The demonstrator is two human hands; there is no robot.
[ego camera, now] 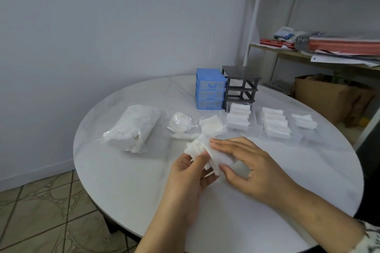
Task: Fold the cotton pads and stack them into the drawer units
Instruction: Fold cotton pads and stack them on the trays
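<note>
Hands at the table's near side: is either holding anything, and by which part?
Both hold one bunch of cotton pads: the left hand pinches its lower left edge, and the right hand grips its right end.

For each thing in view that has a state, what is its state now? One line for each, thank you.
Left hand: grips a bunch of cotton pads.
Right hand: pinches the same bunch.
Blue drawer unit: all drawers closed.
Grey drawer frame: drawers removed, empty.
Three clear drawers: on the table, hold stacked pads.
Large bag of pads: lying flat.
</note>
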